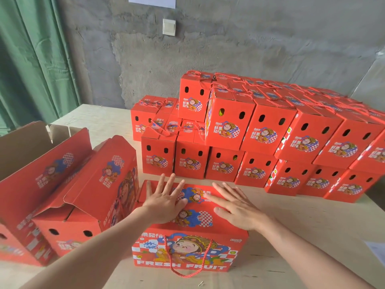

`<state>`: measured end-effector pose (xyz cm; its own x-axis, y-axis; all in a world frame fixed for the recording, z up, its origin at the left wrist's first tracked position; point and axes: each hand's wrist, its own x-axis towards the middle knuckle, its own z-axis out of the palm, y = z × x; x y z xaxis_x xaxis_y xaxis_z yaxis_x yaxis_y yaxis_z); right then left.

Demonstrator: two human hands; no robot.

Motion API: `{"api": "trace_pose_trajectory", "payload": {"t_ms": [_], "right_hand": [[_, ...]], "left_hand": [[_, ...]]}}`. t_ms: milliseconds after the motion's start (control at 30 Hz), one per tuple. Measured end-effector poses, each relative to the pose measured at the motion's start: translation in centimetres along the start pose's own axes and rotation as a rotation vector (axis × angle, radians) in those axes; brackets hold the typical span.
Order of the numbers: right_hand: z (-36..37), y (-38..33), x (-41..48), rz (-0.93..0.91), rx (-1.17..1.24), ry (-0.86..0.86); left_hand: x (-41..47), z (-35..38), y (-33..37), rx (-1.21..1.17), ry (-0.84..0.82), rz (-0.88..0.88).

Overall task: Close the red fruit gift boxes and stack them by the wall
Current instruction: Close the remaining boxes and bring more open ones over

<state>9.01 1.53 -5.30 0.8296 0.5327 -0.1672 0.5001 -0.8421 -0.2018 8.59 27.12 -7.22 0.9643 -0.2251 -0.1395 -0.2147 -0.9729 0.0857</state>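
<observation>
A red fruit gift box (187, 253) stands on the table right in front of me, its top flaps folded flat and its red rope handle hanging down the front. My left hand (166, 200) presses flat on the left part of the lid, fingers spread. My right hand (237, 207) lies flat on the right part of the lid. Two more red boxes (93, 195) stand to the left with their top flaps up. A stack of several closed red boxes (260, 138) sits two layers high by the grey wall.
A brown cardboard carton (23, 142) stands open at the far left. The pale wooden table (302, 236) shows bare board to the right of my box. A green curtain (31, 65) hangs at the left, and a white switch (169, 27) is on the wall.
</observation>
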Motion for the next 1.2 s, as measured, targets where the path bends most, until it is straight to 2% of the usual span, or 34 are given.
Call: {"api": "trace_pose_trajectory", "payload": {"t_ms": [167,367,567,667,733,900,967,1067,1133,1200], "right_hand": [[0.6,0.1,-0.8,0.013,0.071,0.077],[0.2,0.7,-0.7,-0.021,0.176,0.165],[0.5,1.2,-0.4,-0.026,0.002,0.119],[0.0,1.4,-0.4,-0.013,-0.03,0.011],[-0.6,2.0,-0.5,-0.046,-0.031,-0.001],[0.3,2.0,-0.6,-0.051,0.141,0.244],[1.3,1.1,-0.5,0.005,0.215,0.343],[2.1,0.1,-0.4,0.095,0.189,0.433],[1.8,0.4,-0.8,0.093,0.157,0.345],[1.4,1.4,-1.6,0.043,0.127,0.171]], "left_hand": [[-1.3,-0.5,0.2,-0.022,-0.024,0.032],[-7.1,1.4,1.4,-0.023,0.092,-0.1],[-7.8,1.7,1.9,0.007,0.163,-0.225],[-8.1,1.8,1.3,0.045,0.162,-0.208],[-8.3,2.1,0.8,0.048,0.172,-0.209],[-6.5,1.4,-0.3,0.07,0.196,-0.23],[-5.1,0.6,-1.4,0.028,0.179,-0.219],[-2.5,-0.2,-3.3,-0.092,0.135,-0.264],[-0.9,-0.5,-4.0,-0.155,0.072,-0.264],[0.4,-0.7,-4.3,-0.158,0.056,-0.253]]}}
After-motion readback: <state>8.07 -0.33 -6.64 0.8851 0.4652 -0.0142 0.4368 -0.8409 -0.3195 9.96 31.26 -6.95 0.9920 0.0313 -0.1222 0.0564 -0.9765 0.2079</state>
